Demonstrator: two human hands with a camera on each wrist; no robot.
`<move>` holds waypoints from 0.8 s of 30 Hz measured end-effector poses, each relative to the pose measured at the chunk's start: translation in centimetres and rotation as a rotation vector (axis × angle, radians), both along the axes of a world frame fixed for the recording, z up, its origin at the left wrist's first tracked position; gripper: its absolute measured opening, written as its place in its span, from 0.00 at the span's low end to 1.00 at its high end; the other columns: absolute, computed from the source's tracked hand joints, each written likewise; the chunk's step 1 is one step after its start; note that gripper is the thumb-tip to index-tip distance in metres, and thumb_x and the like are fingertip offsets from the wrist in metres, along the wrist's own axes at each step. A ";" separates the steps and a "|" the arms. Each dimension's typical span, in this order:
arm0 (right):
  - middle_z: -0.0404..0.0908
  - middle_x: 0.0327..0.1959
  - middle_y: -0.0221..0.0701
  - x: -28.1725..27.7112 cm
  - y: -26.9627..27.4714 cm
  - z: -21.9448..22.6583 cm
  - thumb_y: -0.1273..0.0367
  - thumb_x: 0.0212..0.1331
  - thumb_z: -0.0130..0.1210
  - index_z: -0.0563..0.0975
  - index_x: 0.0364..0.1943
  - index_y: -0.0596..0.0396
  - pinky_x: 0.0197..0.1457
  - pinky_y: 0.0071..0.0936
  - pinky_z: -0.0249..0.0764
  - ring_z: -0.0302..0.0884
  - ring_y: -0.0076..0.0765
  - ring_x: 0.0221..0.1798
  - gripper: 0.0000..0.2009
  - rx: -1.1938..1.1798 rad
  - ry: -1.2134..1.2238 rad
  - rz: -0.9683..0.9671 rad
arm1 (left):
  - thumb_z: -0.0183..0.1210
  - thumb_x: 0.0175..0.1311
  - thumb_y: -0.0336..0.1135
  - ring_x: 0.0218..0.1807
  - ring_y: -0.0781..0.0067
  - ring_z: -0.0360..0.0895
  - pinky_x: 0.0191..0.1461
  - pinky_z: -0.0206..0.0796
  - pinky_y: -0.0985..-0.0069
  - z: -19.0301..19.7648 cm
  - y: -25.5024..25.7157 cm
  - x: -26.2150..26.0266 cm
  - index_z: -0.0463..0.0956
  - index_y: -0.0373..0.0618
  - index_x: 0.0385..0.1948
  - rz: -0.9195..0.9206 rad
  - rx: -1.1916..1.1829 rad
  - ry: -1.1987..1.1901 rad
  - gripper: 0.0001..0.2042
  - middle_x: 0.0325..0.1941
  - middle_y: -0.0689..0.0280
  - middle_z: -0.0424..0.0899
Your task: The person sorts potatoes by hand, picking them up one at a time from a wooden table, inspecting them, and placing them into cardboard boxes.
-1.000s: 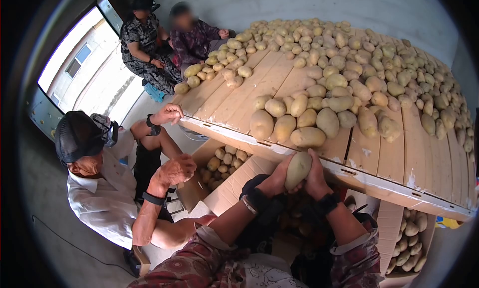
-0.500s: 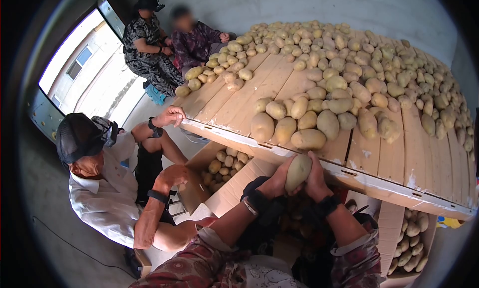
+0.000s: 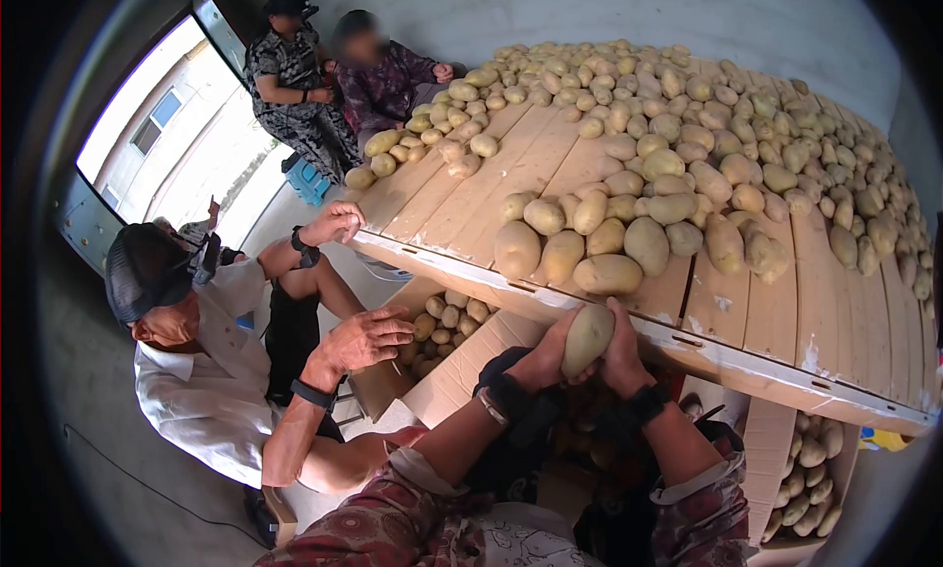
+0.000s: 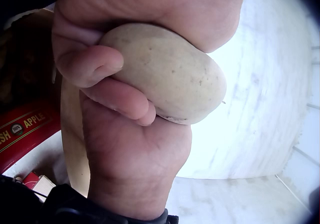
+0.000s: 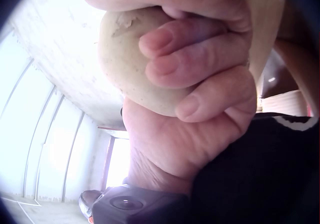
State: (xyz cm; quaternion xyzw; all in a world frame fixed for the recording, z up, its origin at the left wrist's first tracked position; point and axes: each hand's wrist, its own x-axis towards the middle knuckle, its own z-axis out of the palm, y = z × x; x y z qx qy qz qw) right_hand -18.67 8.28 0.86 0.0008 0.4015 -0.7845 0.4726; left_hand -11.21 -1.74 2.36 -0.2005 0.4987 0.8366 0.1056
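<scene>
Potato (image 3: 586, 338): gripped between both hands, just below the worktop (image 3: 756, 311) edge.
Left hand (image 3: 538, 359): fingers curled round it.
Right hand (image 3: 625, 356): likewise.

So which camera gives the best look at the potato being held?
The left wrist view: the potato fills the frame, skin and shape mostly bare. The right wrist view has fingers over much of it. The head view shows it small, between both hands at the table edge.
</scene>
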 end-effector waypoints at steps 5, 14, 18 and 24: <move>0.75 0.15 0.30 -0.1 0.5 -0.3 0.47 0.63 0.36 0.74 0.25 0.51 0.11 0.27 0.65 0.71 0.34 0.12 0.24 -0.035 0.020 0.066 | 0.31 0.63 0.66 0.12 0.70 0.70 0.12 0.60 0.78 -0.6 -0.1 0.0 0.74 0.46 0.32 -0.009 0.005 -0.003 0.32 0.13 0.61 0.74; 0.74 0.14 0.30 0.1 -0.3 0.0 0.47 0.64 0.35 0.74 0.25 0.51 0.10 0.27 0.64 0.69 0.33 0.11 0.25 0.011 -0.008 -0.018 | 0.31 0.62 0.67 0.12 0.70 0.71 0.12 0.60 0.78 -0.2 0.0 0.0 0.74 0.45 0.32 0.016 -0.032 0.010 0.33 0.14 0.61 0.74; 0.74 0.13 0.30 0.0 -0.2 -0.6 0.47 0.63 0.34 0.74 0.23 0.52 0.10 0.27 0.64 0.69 0.34 0.10 0.26 0.003 0.017 0.007 | 0.29 0.66 0.63 0.11 0.70 0.70 0.12 0.61 0.79 -0.1 0.0 0.0 0.73 0.47 0.32 0.008 0.030 -0.013 0.30 0.14 0.61 0.74; 0.74 0.12 0.32 -0.1 -0.4 -1.2 0.46 0.63 0.34 0.74 0.23 0.52 0.10 0.27 0.64 0.69 0.35 0.10 0.27 0.017 0.035 0.000 | 0.29 0.66 0.63 0.11 0.69 0.69 0.12 0.61 0.79 -0.2 -0.1 0.0 0.74 0.46 0.33 -0.002 0.041 -0.015 0.31 0.13 0.61 0.74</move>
